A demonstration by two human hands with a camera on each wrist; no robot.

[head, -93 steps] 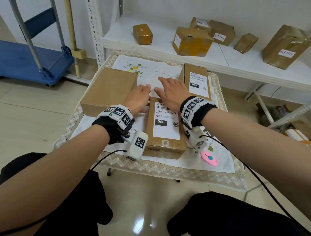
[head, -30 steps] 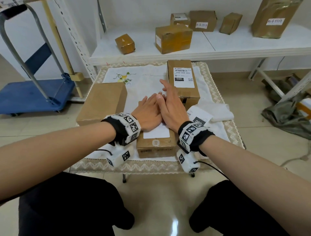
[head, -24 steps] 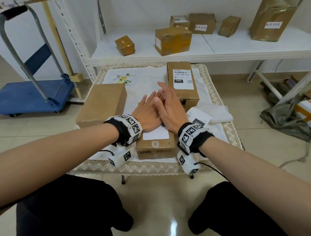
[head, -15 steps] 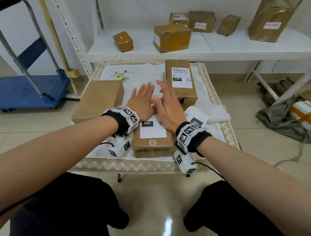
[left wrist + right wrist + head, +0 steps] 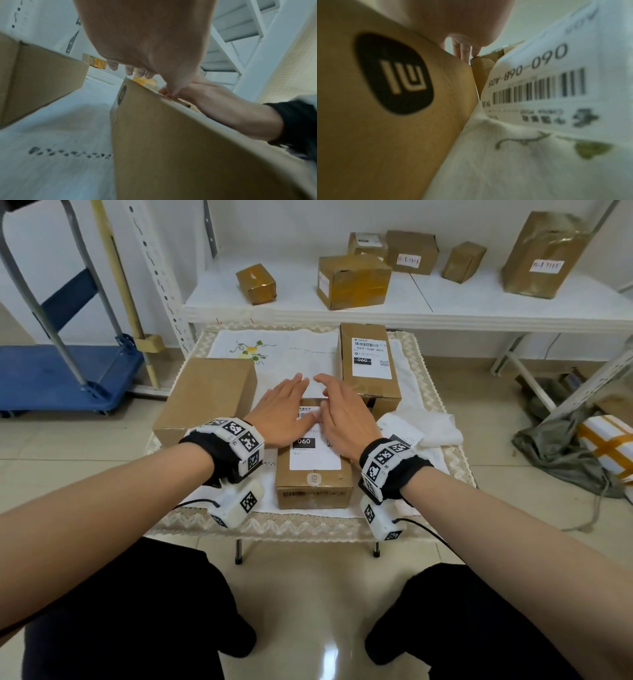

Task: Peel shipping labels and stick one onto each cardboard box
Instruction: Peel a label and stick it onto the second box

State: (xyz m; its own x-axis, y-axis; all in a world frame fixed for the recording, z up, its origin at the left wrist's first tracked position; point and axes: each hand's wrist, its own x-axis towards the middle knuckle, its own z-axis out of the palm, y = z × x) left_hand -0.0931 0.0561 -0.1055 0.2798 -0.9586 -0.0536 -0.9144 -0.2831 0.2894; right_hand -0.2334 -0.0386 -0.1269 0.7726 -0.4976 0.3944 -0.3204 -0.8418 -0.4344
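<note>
Both hands are lying flat on the near box, which is sitting at the front middle of the cloth on the small table. The left hand is resting palm down on the far left part of the box top, its fingers straight and close together, reaching past the far edge. The right hand is lying beside it on the far right part, fingers straight and slightly fanned, the thumbs nearly meeting over the label. That white label is sitting stuck on the box top, its near half with the "060" mark showing below the palms. A plain box is standing to the left, bare of any label. A labelled box is lying at the far right, just beyond the right fingertips. A loose label sheet is lying on the cloth beside the right wrist. Taped parcels are sitting on the white shelf behind.
</note>
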